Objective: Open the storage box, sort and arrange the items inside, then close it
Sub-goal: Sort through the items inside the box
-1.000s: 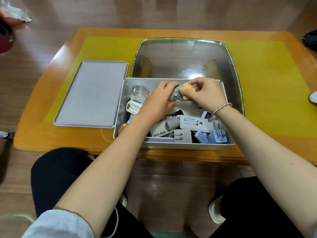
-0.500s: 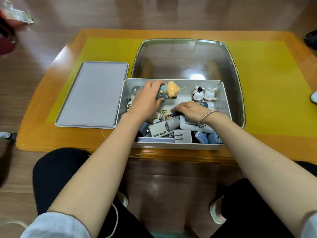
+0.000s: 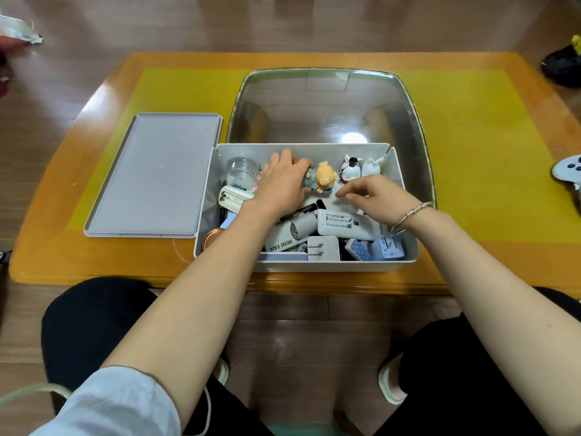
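Observation:
The white storage box (image 3: 314,266) stands open at the table's near edge, full of small items. My left hand (image 3: 283,185) grips a pig figurine (image 3: 325,180) with a yellow head and blue body, upright near the back wall. Two white rabbit figurines (image 3: 350,171) (image 3: 373,166) stand just right of it. My right hand (image 3: 377,196) hovers in front of the rabbits, fingers loosely curled, nothing visible in it. Below the hands lie a MINI FAN box (image 3: 287,240), a white power bank (image 3: 345,225) and a white plug charger (image 3: 323,248). The grey lid (image 3: 154,174) lies flat to the left.
A clear dome jar (image 3: 242,173) stands in the box's back left corner, and a copper disc (image 3: 211,239) is at its front left. A shiny metal tray (image 3: 330,99) sits behind the box. A white game controller (image 3: 569,171) lies at the table's right edge.
My left hand has carried the pig figurine right, beside the rabbits. My right hand has lifted off the pile in the middle and now hovers near the figurines.

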Available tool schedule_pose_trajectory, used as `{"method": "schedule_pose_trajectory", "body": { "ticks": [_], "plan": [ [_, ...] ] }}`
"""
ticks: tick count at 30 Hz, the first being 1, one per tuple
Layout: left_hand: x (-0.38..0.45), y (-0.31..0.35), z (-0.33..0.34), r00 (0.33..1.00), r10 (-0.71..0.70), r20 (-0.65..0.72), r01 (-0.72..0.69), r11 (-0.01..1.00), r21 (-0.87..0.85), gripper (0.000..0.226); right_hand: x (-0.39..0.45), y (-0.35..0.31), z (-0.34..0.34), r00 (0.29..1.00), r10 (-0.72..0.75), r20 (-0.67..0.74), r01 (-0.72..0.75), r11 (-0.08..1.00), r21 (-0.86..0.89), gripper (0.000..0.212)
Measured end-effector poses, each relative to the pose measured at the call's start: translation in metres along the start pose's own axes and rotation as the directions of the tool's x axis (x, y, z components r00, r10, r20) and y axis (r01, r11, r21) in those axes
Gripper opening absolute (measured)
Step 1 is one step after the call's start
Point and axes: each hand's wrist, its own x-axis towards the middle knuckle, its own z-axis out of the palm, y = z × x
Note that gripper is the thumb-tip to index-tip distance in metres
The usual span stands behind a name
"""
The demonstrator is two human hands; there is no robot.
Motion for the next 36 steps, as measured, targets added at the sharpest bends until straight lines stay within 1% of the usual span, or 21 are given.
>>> {"method": "schedule_pose_trajectory", "body": {
  "ticks": [4,9,12,15,17,19,21,23,25,28,32,36],
  "plan": [
    [0.003,0.005,0.009,0.998,-0.014,0.067,0.012,1.0,0.027,0.042,0.0,0.005,0.001,0.996,0.032,-0.084,-0.033,0.999,-0.009,0.025],
    [0.001,0.004,0.009,0.995,-0.038,0.089,0.043,0.997,-0.057,0.047,0.006,0.005,0.008,0.996,0.025,-0.085,-0.032,0.997,-0.075,0.03],
    [-0.005,0.003,0.003,0.998,-0.034,0.056,0.039,0.994,-0.101,0.039,0.007,0.004,0.011,0.996,0.017,-0.09,-0.025,0.995,-0.094,0.029],
    [-0.014,0.01,-0.003,1.0,-0.004,-0.01,0.003,0.997,-0.075,0.033,0.009,0.005,0.013,0.995,-0.009,-0.095,-0.005,0.989,-0.145,0.03],
    [-0.023,0.02,-0.004,1.0,0.015,0.006,-0.015,1.0,0.006,0.041,0.009,0.006,0.013,0.995,-0.027,-0.097,0.008,0.982,-0.186,0.031],
    [-0.031,0.031,-0.001,0.997,0.007,0.074,-0.013,0.996,0.089,0.054,0.01,0.007,0.012,0.995,-0.042,-0.087,0.021,0.971,-0.236,0.032],
    [-0.036,0.038,0.001,0.988,-0.03,0.149,0.01,0.991,0.135,0.066,0.01,0.01,0.012,0.998,-0.058,-0.037,0.044,0.951,-0.305,0.032],
    [-0.038,0.041,0.003,0.981,-0.055,0.188,0.025,0.986,0.163,0.076,0.011,0.013,0.015,0.998,-0.051,0.044,0.064,0.926,-0.373,0.031],
    [-0.038,0.041,0.003,0.98,-0.052,0.19,0.017,0.984,0.178,0.082,0.011,0.015,0.02,0.996,-0.007,0.093,0.045,0.913,-0.406,0.032],
    [-0.039,0.039,0.007,0.973,-0.037,0.226,-0.002,0.985,0.17,0.089,0.013,0.017,0.024,0.993,0.061,0.104,-0.015,0.919,-0.395,0.035],
    [-0.038,0.037,0.011,0.955,-0.064,0.29,0.021,0.989,0.149,0.103,0.015,0.015,0.023,0.99,0.09,0.106,-0.044,0.925,-0.377,0.034],
    [-0.033,0.038,0.015,0.954,-0.074,0.292,0.03,0.988,0.153,0.107,0.014,0.017,0.023,0.99,0.095,0.102,-0.051,0.926,-0.375,0.033]
  ]
}}
